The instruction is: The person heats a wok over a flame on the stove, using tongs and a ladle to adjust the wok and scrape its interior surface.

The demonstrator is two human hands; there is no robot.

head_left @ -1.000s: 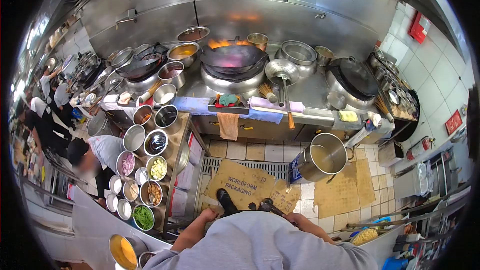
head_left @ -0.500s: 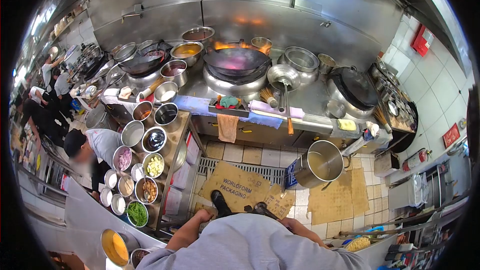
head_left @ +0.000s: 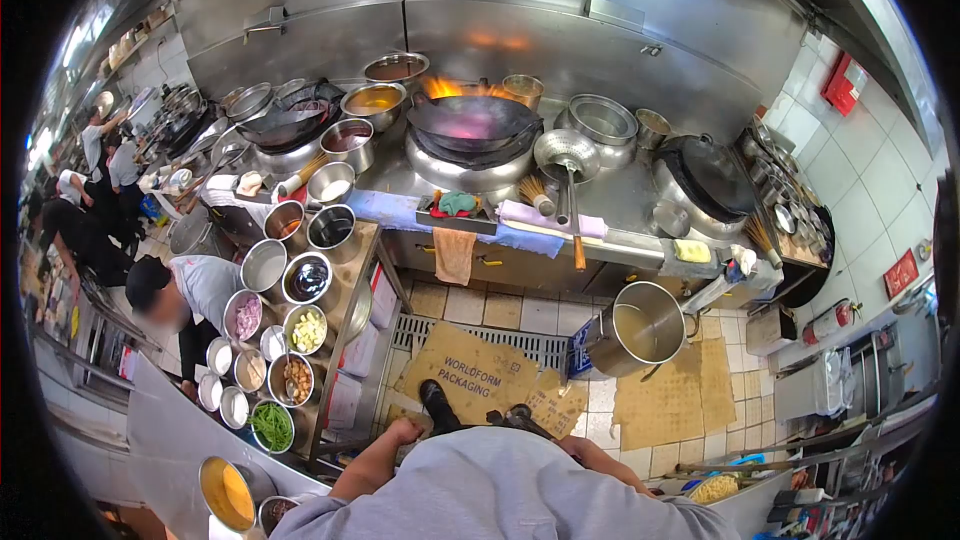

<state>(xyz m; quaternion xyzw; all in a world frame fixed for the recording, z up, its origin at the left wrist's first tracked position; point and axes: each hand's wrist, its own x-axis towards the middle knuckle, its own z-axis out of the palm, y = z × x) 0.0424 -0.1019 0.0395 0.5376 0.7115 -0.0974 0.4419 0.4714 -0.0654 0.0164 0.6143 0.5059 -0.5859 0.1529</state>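
Observation:
My left hand [head_left: 404,431] hangs low beside my body, near the end of the metal prep table [head_left: 349,262]. Its fingers are mostly hidden, so I cannot make out whether it holds anything. On the other side, my right hand [head_left: 577,449] is partly covered by my grey shirt, fingers out of sight. Neither hand reaches the stove. Flames rise behind a large black wok [head_left: 470,122] on the middle burner. A perforated strainer [head_left: 566,152] with a wooden-ended handle rests to the wok's right. Bowls of green vegetable strips [head_left: 272,426] and chopped purple onion [head_left: 243,316] stand on the prep table.
A tall pot [head_left: 640,325] of cloudy liquid stands on the floor ahead to the right. Flattened cardboard [head_left: 465,368] lies under my feet beside a floor drain [head_left: 535,344]. At left, a co-worker [head_left: 205,290] bends beside the prep table. Another wok [head_left: 712,178] sits at right.
The flames behind the middle wok stand a little taller and brighter. The view has shifted very slightly. Both my hands stay in about the same place.

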